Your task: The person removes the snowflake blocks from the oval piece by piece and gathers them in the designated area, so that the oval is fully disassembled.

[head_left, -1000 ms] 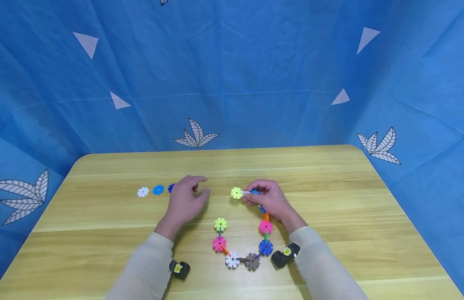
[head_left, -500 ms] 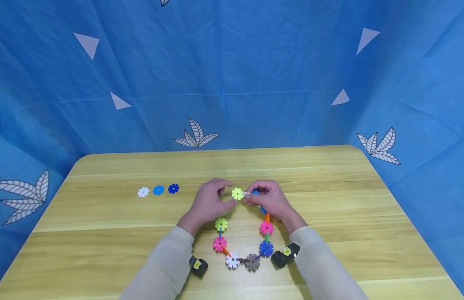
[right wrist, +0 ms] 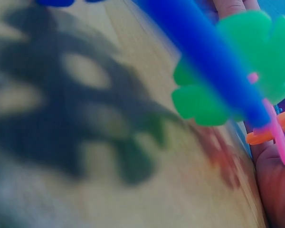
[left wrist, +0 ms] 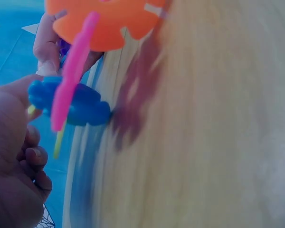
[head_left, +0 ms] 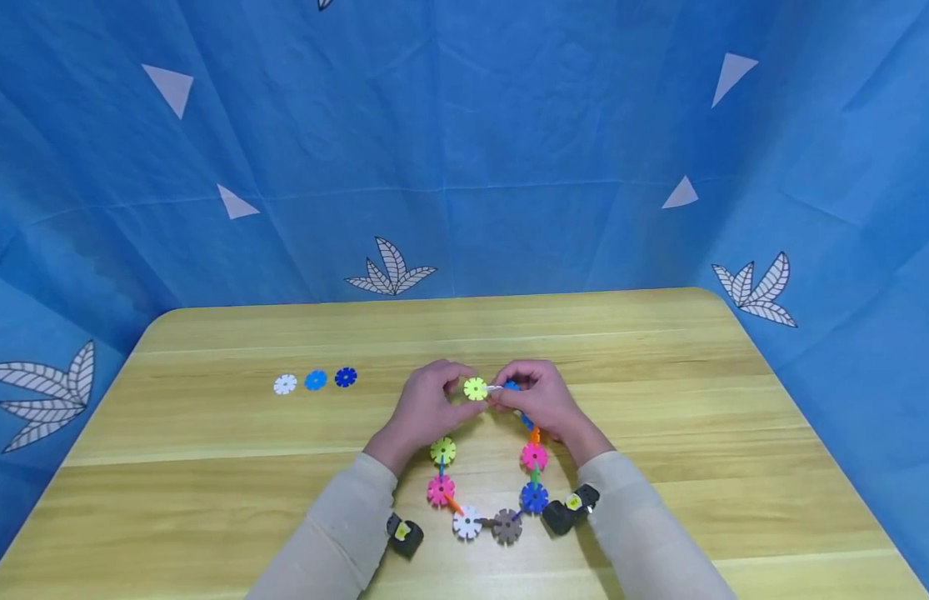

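Notched plastic snowflake discs form a linked, open-ended chain on the table. At its far right end, my right hand pinches a white disc, seen edge-on and joined to a yellow-green disc. My left hand holds that yellow-green disc between thumb and index finger. Under the right wrist runs the chain through a pink disc, a dark blue disc, a grey disc and a white disc. Another pink disc leads to a yellow-green end disc.
Three loose discs lie in a row at the left: white, light blue and dark blue. A blue patterned cloth hangs behind the wooden table. Each wrist wears a black camera.
My left hand has moved right from beside the loose dark blue disc to the yellow-green disc, and its fingers have closed on it. My right hand has stayed nearly still.
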Tool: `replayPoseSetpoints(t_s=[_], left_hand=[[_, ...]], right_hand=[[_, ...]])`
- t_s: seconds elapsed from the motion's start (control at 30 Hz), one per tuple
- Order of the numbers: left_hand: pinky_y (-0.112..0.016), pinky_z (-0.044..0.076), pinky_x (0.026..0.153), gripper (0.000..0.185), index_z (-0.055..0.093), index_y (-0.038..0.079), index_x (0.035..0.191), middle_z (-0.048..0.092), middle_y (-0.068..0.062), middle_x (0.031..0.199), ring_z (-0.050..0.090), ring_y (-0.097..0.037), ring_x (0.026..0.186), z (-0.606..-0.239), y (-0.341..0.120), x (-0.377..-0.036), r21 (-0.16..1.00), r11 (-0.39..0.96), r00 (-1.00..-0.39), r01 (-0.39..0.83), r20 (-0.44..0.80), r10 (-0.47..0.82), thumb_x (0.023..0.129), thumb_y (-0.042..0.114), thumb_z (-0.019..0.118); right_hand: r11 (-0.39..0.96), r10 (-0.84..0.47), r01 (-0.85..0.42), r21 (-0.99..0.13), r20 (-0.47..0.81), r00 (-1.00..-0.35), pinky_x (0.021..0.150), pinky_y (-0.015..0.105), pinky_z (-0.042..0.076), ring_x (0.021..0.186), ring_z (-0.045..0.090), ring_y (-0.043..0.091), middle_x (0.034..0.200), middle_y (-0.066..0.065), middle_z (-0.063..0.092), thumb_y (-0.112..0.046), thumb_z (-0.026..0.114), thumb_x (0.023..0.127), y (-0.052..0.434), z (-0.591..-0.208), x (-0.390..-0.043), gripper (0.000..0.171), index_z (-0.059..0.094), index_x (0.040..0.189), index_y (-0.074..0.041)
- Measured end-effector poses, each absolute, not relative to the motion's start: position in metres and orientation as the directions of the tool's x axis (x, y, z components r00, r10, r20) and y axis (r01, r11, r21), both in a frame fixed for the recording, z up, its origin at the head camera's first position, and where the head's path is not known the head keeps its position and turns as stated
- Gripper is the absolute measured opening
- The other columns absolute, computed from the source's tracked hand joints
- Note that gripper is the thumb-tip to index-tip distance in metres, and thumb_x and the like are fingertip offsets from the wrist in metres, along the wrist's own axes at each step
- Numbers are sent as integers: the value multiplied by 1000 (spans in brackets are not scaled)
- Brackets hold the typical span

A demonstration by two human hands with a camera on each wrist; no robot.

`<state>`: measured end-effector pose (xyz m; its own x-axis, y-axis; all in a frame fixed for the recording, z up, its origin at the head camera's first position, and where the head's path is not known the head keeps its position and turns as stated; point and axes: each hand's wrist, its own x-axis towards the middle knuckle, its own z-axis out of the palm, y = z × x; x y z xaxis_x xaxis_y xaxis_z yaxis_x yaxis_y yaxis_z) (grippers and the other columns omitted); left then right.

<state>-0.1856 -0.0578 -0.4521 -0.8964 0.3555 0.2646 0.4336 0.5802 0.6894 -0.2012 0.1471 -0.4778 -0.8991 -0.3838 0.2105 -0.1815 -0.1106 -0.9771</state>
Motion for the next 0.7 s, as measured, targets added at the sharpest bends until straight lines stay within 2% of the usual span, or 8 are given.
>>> replayPoseSetpoints(t_s=[0.23, 0.4, 0.53, 0.63, 0.7], left_hand=[[-29, 37, 56, 40, 69, 13, 108, 46, -1, 70, 41, -13, 64, -451, -57, -184, 683, 586, -896, 436, 268, 355, 76, 36, 79], [-28, 36, 55, 37, 71, 12, 105, 47, 1, 69, 40, -11, 62, -453, -58, -185, 647, 585, -871, 489, 333, 361, 76, 34, 79], [-27, 35, 54, 35, 72, 12, 102, 46, 1, 65, 38, -10, 59, -454, -60, -184, 616, 574, -842, 539, 394, 367, 74, 32, 80], [-28, 35, 54, 33, 73, 11, 100, 45, 1, 62, 36, -9, 56, -455, -60, -183, 606, 558, -823, 568, 426, 375, 74, 28, 81], [-28, 37, 54, 33, 72, 10, 101, 45, 0, 63, 37, -9, 57, -454, -63, -182, 645, 542, -843, 538, 410, 348, 73, 26, 81]], right_hand=[[-69, -366, -174, -982, 187, -912, 60, 40, 54, 62, 61, 26, 80, 25, 62, 8, 67, 78, 146, -474, -200, 6, 66, 83, 7], [-26, -358, -183, -983, 180, -916, 59, 39, 54, 61, 61, 23, 78, 20, 64, 6, 69, 76, 145, -474, -200, 5, 67, 81, 3], [-12, -356, -191, -982, 183, -916, 57, 38, 53, 59, 60, 25, 77, 18, 64, 7, 69, 76, 145, -474, -200, 6, 68, 79, 2], [-3, -363, -197, -980, 185, -913, 56, 40, 53, 59, 59, 32, 76, 18, 65, 10, 68, 76, 144, -471, -199, 7, 68, 79, 3], [-17, -352, -178, -984, 172, -920, 57, 40, 53, 60, 61, 33, 75, 19, 65, 11, 67, 76, 144, -471, -198, 6, 67, 78, 5]])
